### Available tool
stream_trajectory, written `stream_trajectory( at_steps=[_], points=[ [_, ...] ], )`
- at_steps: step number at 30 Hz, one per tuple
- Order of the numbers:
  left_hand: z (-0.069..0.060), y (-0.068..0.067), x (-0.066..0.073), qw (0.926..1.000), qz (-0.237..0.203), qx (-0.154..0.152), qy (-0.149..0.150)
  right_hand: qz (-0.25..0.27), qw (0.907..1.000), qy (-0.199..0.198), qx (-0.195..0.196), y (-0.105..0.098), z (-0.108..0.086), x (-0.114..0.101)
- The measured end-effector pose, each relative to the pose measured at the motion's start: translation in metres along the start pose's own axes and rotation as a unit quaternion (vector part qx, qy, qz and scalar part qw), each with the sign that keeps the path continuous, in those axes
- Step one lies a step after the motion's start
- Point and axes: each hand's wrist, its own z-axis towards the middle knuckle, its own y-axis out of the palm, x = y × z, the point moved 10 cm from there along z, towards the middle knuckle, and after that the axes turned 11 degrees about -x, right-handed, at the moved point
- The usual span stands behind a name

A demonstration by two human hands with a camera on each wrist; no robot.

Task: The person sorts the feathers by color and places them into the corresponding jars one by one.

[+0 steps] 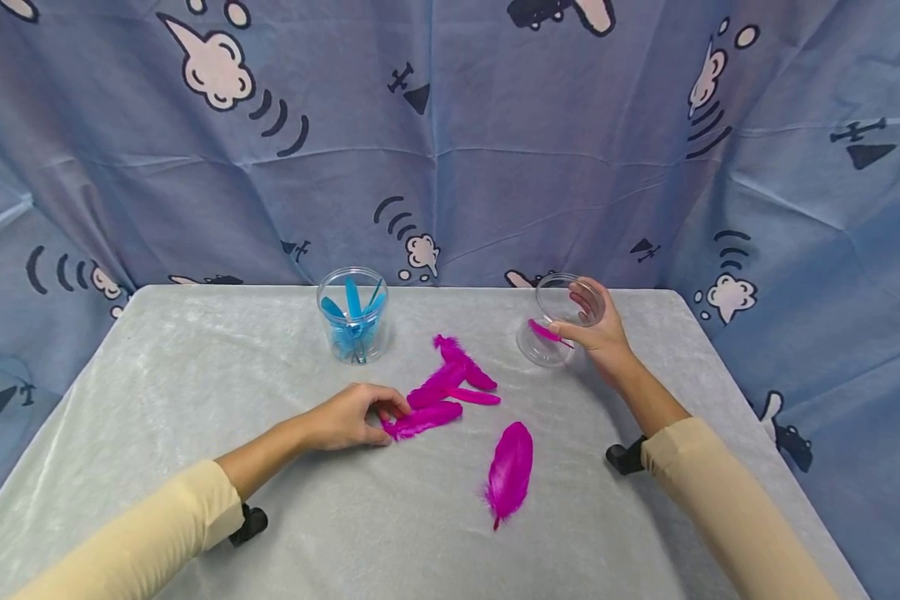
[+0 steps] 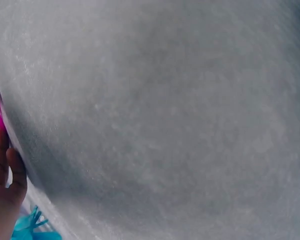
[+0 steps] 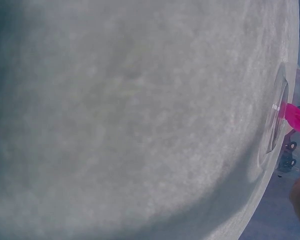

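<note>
Near the table's middle, my left hand [image 1: 356, 417] reaches a magenta feather [image 1: 431, 418], its thumb and fingers apart around the fluffy end. Several more magenta feathers [image 1: 438, 383] lie in a loose pile just beyond. My right hand [image 1: 600, 337] grips a clear plastic cup [image 1: 543, 354] by its side, fingers behind and thumb in front. One small magenta feather [image 1: 545, 331] shows inside that cup, also seen as a magenta feather [image 3: 297, 119] in the right wrist view. Only a bit of my left hand [image 2: 5, 170] shows at the left wrist view's edge.
A second clear cup [image 1: 352, 354] holding several blue feathers [image 1: 353, 312] stands upright at the back, left of the pile. A single large magenta feather [image 1: 510, 471] lies nearer the front. Behind the grey-white cloth-covered table [image 1: 217, 367] hangs a blue patterned curtain [image 1: 480, 200].
</note>
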Motion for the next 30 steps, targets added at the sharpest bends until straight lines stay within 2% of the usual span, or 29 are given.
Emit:
stream_trajectory(
  at_steps=[11, 22, 30],
  points=[
    [0.000, -0.003, 0.001, 0.9994, 0.024, 0.022, 0.013, -0.009, 0.9999, 0.011, -0.002, 0.001, 0.000, 0.002],
    [0.000, -0.005, 0.000, 0.9994, 0.025, 0.023, -0.007, -0.012, 0.9997, 0.019, 0.001, -0.002, 0.001, 0.004],
    [0.005, -0.007, 0.015, 0.9995, 0.019, 0.027, 0.002, -0.009, 0.9997, 0.024, -0.001, -0.002, 0.002, 0.005]
  ],
)
